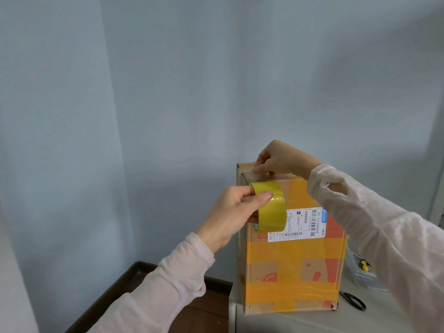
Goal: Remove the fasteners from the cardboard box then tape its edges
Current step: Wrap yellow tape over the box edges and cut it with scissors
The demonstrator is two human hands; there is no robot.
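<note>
A tall cardboard box (293,267) stands upright on a white table, wrapped in orange tape bands and bearing a white shipping label (305,224). My left hand (230,212) grips a yellowish roll of clear tape (271,207) in front of the box's upper left corner, thumb on the roll's outside and fingers through its core. My right hand (278,161) is at the box's top front edge, fingertips pinching or pressing the loose end of the tape (258,175) onto that edge. No fasteners are visible on the box.
Black-handled scissors (354,301) lie on the white table (312,323) right of the box. A yellow-handled tool (364,265) sits in a clear container behind them. Dark wooden floor and skirting show at lower left; blue walls stand close behind.
</note>
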